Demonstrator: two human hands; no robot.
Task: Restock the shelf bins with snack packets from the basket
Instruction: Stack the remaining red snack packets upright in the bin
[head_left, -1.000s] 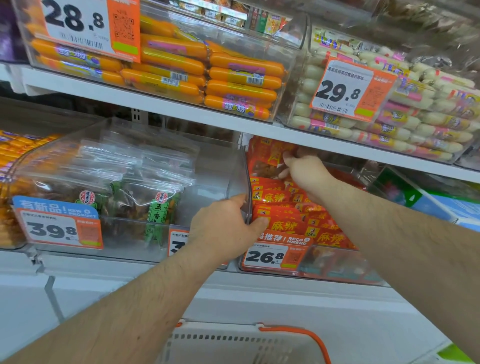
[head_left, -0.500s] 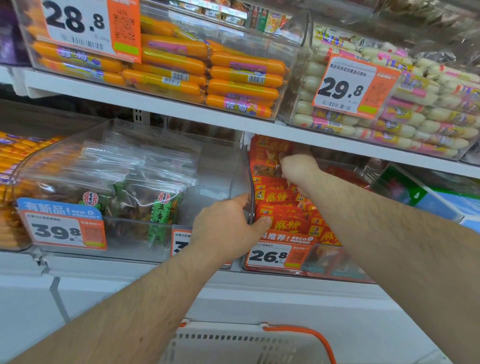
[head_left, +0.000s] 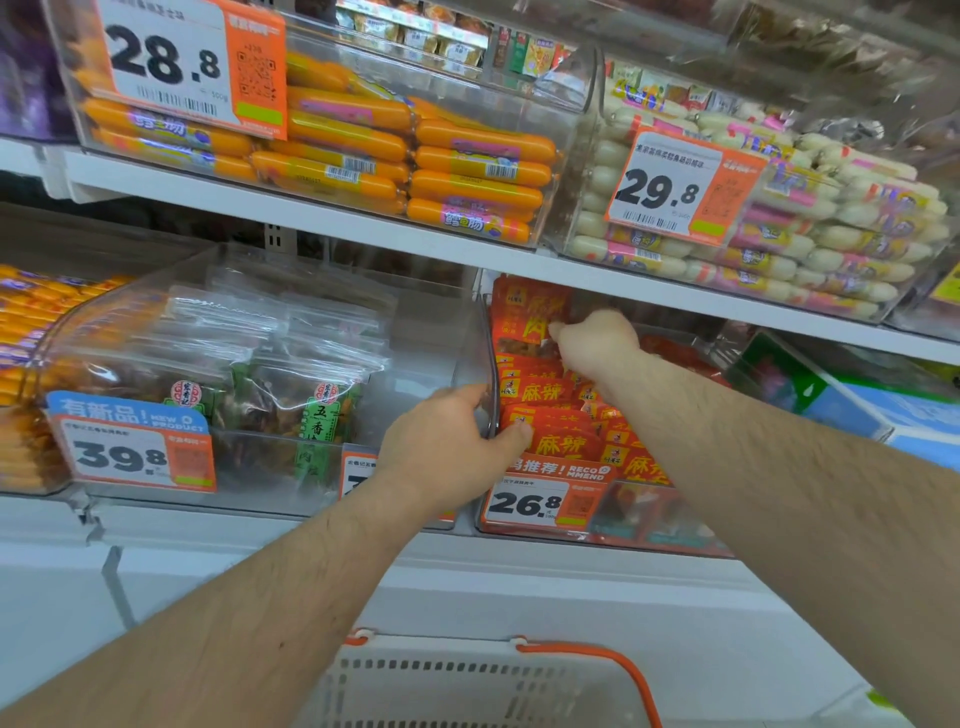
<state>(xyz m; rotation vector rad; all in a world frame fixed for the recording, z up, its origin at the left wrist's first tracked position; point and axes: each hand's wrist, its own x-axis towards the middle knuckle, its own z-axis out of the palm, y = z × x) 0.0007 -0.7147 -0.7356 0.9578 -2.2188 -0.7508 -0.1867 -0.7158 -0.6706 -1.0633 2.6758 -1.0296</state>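
- The red-orange snack packets with yellow lettering (head_left: 545, 402) lie stacked in the clear plastic shelf bin with the 26.8 price tag (head_left: 670, 512), on the lower shelf just right of centre; one packet of the same kind stands upright at the back of that bin, under the white upper shelf board (head_left: 363, 228).
- The right hand (head_left: 597, 340) reaches deep into this bin, its fingers curled against the lower edge of the upright packet; it appears to pinch the packet, though the fingertips are partly hidden.
- The left hand (head_left: 447, 447) grasps the clear dividing wall at the bin's left side, fingers on the near side and the thumb hooked over the edge, its tip touching the front packets.
- Just left stands a wider clear plastic bin with a 39.8 tag (head_left: 104, 332), holding transparent pouches of dark snack with green labels (head_left: 311, 410); its right part is bare.
- On the upper shelf, a clear bin holds orange sausage sticks (head_left: 467, 171) behind a 28.8 tag, and beside it another holds white sausage sticks with pink labels (head_left: 831, 244) behind a 29.8 tag.
- At the bottom edge, below the arms, sits the white plastic basket with an orange handle (head_left: 467, 675); what lies in it cannot be seen.
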